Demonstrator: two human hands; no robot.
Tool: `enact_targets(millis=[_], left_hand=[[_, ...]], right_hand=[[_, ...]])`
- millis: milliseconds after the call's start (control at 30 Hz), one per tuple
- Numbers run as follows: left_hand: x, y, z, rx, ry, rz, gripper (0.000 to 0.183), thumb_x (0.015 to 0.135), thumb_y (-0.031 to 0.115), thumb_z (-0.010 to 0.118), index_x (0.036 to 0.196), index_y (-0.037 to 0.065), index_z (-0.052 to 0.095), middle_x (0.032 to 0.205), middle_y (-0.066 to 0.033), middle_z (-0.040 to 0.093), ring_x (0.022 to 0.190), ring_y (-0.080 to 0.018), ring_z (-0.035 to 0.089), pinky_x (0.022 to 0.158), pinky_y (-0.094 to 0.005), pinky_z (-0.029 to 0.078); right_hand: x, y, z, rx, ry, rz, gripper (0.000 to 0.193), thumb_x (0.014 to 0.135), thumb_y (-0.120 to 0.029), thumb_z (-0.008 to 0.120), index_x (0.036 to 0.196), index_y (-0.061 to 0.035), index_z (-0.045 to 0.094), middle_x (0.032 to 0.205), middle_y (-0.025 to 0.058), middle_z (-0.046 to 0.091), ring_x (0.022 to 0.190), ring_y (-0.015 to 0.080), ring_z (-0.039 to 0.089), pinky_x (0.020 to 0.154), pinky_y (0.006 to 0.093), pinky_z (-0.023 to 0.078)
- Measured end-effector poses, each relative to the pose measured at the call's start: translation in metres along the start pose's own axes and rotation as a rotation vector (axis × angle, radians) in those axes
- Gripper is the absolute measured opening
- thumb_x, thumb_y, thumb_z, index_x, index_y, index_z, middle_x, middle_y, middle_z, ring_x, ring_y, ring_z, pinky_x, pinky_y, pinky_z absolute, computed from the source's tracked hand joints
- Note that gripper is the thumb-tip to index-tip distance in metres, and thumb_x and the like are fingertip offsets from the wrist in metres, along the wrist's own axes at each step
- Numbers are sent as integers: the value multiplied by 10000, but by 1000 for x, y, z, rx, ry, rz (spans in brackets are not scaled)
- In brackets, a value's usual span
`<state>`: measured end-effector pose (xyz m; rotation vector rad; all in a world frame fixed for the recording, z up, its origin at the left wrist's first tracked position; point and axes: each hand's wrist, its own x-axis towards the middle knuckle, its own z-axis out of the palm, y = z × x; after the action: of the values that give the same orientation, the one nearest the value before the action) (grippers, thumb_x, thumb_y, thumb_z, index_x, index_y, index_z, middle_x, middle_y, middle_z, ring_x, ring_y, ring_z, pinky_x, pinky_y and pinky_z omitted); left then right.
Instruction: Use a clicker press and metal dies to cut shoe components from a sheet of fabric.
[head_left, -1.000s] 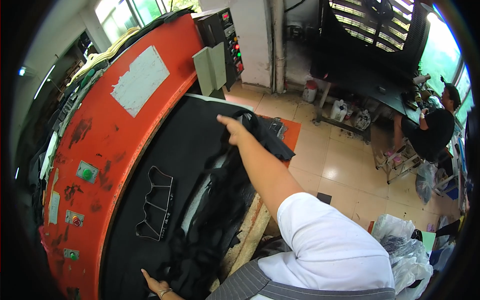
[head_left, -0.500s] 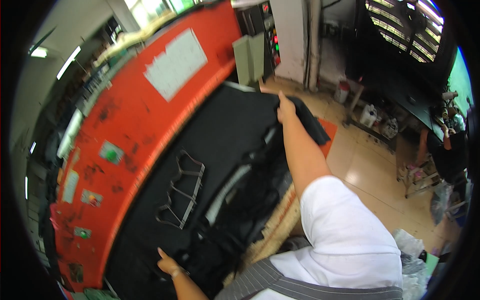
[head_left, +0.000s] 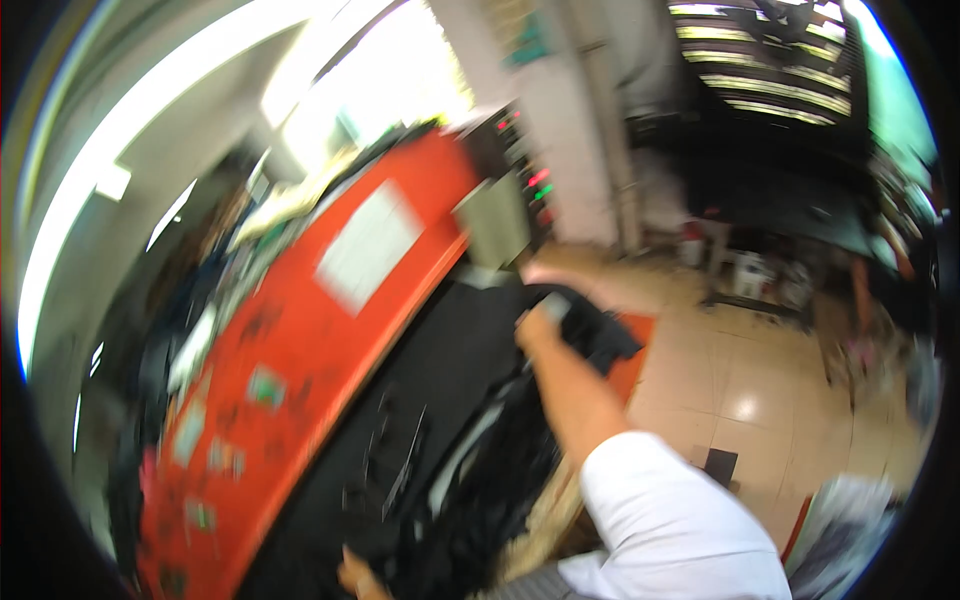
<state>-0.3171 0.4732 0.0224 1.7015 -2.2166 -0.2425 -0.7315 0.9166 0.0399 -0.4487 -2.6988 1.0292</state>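
Note:
A broad black sheet point(head_left: 445, 335) lies on the bed in front of me, under a long red machine beam. My right hand point(head_left: 538, 328) is closed on its far right edge, where loose black material point(head_left: 595, 330) folds over. My left hand point(head_left: 355, 572), smeared by motion, is low in the picture at the near edge of the sheet; its thumb lies on top and its fingers look curled under. Between the hands, a thin metal frame with curved outlines, like a cutting die point(head_left: 405, 470), rests on the sheet. Crumpled black scraps point(head_left: 490, 480) lie along the side closest to me.
The red beam point(head_left: 330, 330), with a pale patch and small buttons, runs diagonally across the left. A control box point(head_left: 525, 170) with lit lamps stands beyond it. At right are a dark table point(head_left: 790, 225), a tiled floor point(head_left: 750, 380) and a plastic-wrapped bundle point(head_left: 845, 535).
My view has tilted up, so the scene sits lower and blurs. My right hand has moved slightly inward, toward the beam, with the sheet's edge. The metal frame looks narrower from here.

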Motion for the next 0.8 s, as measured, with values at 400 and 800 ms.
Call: enact_targets(millis=[400, 800], left_hand=[[-12, -73, -107, -684, -57, 281, 189, 863, 129, 671, 1005, 11, 709, 861, -61, 691, 749, -135, 652, 683, -256, 512], [25, -107, -40, -218, 47, 705, 314, 861, 313, 641, 1136, 171, 692, 1072, -13, 638, 1031, -249, 529, 909, -408, 397]], right_hand=[[-144, -152, 35, 342, -320, -1086, 502, 802, -298, 705, 1211, -35, 582, 1174, 181, 606, 1142, 345, 546, 970, 428, 427], [-188, -128, 40, -191, -577, -1503, 150, 770, -132, 694, 903, -75, 655, 877, 63, 597, 927, 268, 562, 880, 394, 399]])
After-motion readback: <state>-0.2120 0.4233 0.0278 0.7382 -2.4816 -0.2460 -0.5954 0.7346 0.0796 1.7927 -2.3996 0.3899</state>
